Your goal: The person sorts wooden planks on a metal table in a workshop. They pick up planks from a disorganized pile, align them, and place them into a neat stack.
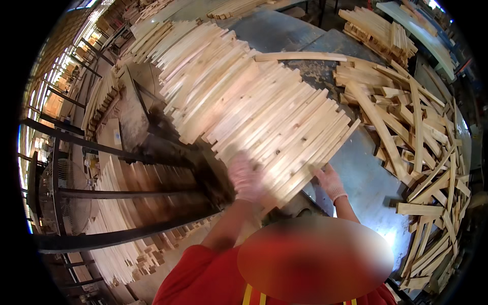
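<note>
A long row of pale wooden strips lies side by side on a blue-grey metal table, their ends uneven. My left hand, in a light glove, is at the left ends of the nearest strips, its fingers smeared by motion. At the near edge of the row, my right hand, gloved too, has its fingers closed on the side of the outermost wooden strip. The underside of that strip is hidden.
Loose offcuts are heaped along the table's right side. Stacked boards stand at the far right. On the left, dark metal bars cross in front of more stacked strips and a fan. Bare metal tabletop shows beside my right hand.
</note>
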The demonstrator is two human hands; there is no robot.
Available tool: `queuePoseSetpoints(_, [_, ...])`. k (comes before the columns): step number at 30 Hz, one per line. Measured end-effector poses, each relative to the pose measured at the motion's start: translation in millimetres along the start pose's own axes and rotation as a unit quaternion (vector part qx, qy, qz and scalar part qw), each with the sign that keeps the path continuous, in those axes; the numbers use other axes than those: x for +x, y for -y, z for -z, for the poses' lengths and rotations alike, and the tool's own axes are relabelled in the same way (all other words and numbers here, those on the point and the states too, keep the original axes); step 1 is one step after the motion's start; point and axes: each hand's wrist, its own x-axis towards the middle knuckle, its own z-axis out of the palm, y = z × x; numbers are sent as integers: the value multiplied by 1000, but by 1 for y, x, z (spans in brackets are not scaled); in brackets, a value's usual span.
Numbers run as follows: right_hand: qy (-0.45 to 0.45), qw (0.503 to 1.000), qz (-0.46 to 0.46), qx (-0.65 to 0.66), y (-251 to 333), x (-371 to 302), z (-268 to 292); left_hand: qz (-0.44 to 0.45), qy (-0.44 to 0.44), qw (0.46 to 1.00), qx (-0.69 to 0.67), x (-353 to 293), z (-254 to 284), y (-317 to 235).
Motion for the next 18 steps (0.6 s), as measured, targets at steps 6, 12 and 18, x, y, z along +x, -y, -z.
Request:
queuePoseSetpoints(6, [-226,919,54,319,12,1,-47,370,122,691,-609,14,-30,66])
queuePoseSetpoints(12, [-356,910,-12,211,-28,-11,3,-87,684,702,-177,-53,66,41])
queuePoseSetpoints(18, [-274,956,-82,60,-14,-15,51,-210,423,872,-129,33,74,-78])
